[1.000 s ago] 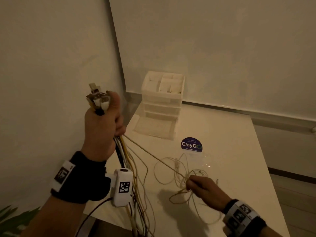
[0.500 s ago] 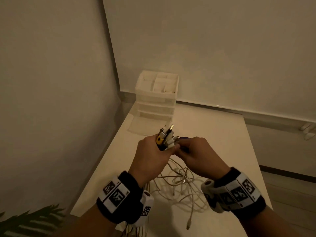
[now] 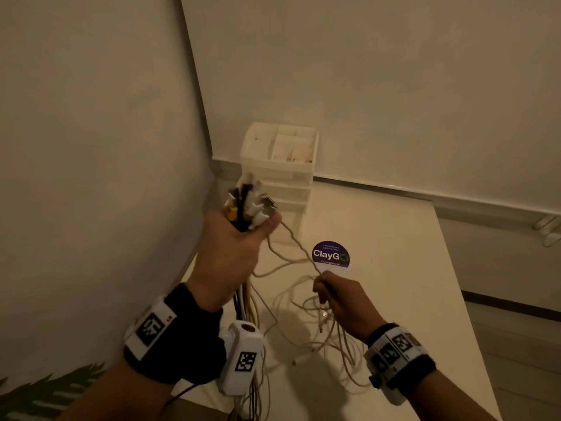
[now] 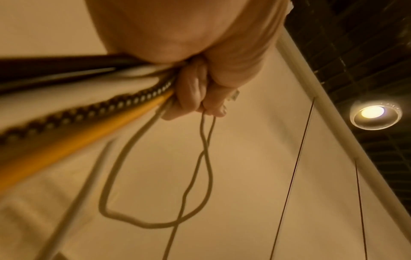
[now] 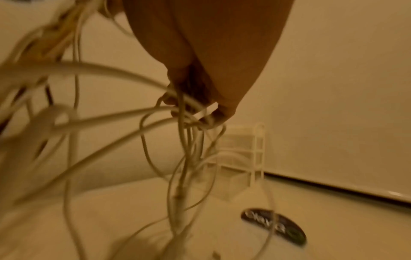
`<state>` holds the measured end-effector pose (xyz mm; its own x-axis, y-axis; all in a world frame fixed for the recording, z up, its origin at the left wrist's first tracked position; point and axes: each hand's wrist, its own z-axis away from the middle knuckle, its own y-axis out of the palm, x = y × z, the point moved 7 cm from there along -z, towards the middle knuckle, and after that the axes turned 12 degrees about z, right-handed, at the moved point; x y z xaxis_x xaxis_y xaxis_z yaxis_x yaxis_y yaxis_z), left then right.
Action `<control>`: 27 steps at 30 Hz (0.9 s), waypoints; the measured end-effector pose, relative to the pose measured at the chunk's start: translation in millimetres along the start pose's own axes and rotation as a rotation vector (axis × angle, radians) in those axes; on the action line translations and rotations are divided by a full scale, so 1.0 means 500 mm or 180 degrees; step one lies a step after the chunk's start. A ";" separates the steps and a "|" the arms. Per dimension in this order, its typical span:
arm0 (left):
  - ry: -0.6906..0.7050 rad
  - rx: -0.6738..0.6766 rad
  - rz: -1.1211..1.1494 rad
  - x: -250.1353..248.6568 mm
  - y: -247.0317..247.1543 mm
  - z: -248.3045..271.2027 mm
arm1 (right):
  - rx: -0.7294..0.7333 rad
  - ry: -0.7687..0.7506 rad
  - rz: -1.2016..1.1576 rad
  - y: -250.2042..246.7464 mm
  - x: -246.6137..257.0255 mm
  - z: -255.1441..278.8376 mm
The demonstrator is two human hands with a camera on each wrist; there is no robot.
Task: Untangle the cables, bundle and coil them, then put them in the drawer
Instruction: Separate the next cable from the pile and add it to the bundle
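My left hand (image 3: 233, 253) is raised over the table's left edge and grips a bundle of cables (image 3: 247, 205) just below their plugs, which stick up out of the fist. In the left wrist view the fingers (image 4: 195, 95) curl round black, white, braided and yellow cables (image 4: 89, 112). One thin white cable (image 3: 299, 246) runs taut from that fist down to my right hand (image 3: 340, 296), which pinches it among tangled white loops (image 3: 306, 317) on the table. The right wrist view shows several loops (image 5: 184, 133) hanging from the right hand's fingers. A white drawer unit (image 3: 280, 165) stands at the back, its lowest drawer pulled out.
A round purple ClayGo sticker (image 3: 331, 253) lies on the white table (image 3: 379, 268) between the drawer unit and my right hand. Walls close in at the left and the back. A plant's leaves (image 3: 51, 390) show at lower left, below the table's edge.
The hands met at the plugs half a second ago. Since then the left hand has risen to the left with the bundle, and the right has drawn down along a white cable.
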<state>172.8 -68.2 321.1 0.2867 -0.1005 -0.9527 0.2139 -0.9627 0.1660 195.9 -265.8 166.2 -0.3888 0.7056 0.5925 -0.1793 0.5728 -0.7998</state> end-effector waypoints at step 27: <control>0.0393 0.1437 -0.1605 0.069 0.119 0.011 | -0.0696 -0.0469 0.1569 -0.121 0.096 -0.042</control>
<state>190.5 -130.4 297.0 0.3643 0.3907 -0.8453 -0.0533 -0.8975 -0.4378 207.3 -258.0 245.1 -0.5043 0.8550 0.1212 0.2411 0.2742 -0.9310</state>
